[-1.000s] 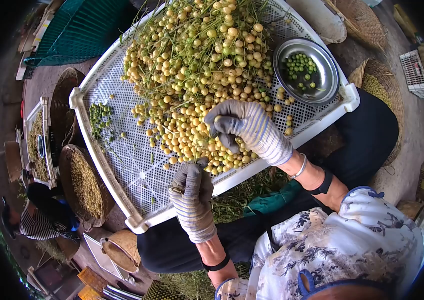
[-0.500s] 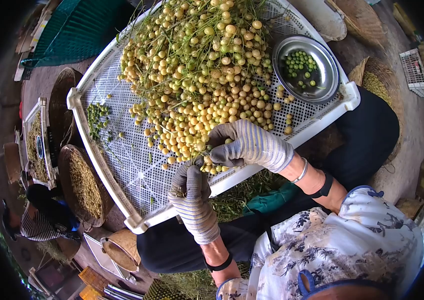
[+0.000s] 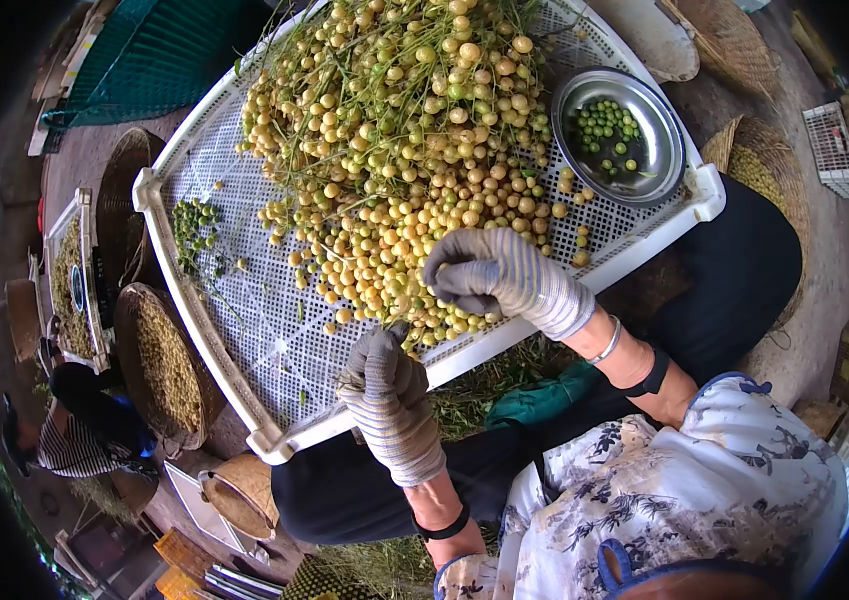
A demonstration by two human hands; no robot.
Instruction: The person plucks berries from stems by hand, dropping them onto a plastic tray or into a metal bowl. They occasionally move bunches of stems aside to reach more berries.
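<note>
At the near rim of the tray point(image 3: 474, 360): left hand point(image 3: 384, 385) and right hand point(image 3: 514, 280), fingers closed.
I hold both sets of fingers curled in toward the thumbs; I cannot tell what, if anything, sits inside either grip. My gloves point(image 3: 406, 450) are striped knit with grey, coated-looking fingers. The tray is white, plastic-looking and perforated, with a raised rim. Fruit point(image 3: 424, 215) lies heaped on it, just beyond my fingers: small, round, smooth, pale yellow to green, loose at the near side, mixed with thin green stems point(image 3: 517, 14) at the far side. A round, shiny metal bowl point(image 3: 661, 145) at the tray's right corner contains green berries point(image 3: 606, 128).
</note>
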